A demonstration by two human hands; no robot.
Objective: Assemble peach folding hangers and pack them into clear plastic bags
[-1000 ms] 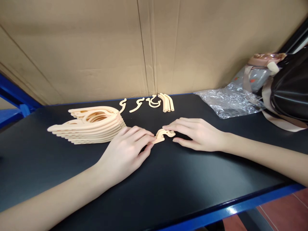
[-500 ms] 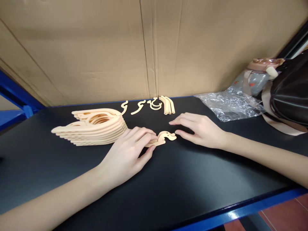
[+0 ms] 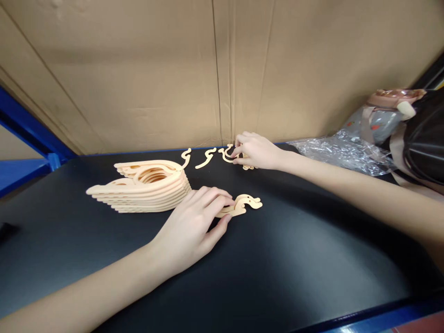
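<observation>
My left hand (image 3: pixel 197 219) is closed around the near end of a beige plastic piece (image 3: pixel 239 211), lying low over the black tabletop. A curved hook-shaped part (image 3: pixel 250 200) with small holes extends from that piece to the right; my palm and fingers hide the rest. At the back, my right hand (image 3: pixel 258 150) has its thumb and fingertips closed on a curved beige plastic hook (image 3: pixel 227 157). Under the same hand, the ends of several beige plastic arms (image 3: pixel 249 167) show. Left of my left hand stands a stack of beige plastic folding hangers (image 3: pixel 149 189).
Two loose S-shaped plastic pieces, a left one (image 3: pixel 186 158) and a right one (image 3: pixel 206 158), lie near the cardboard wall (image 3: pixel 156 74). To the right are crinkled clear plastic wrap (image 3: pixel 333 150), a water bottle (image 3: pixel 385 115) and a dark bag (image 3: pixel 430 134). A blue frame edges the table.
My right hand has moved back and left, from beside the held piece to the loose parts at the wall. My left hand keeps its hold. The view has shifted slightly.
</observation>
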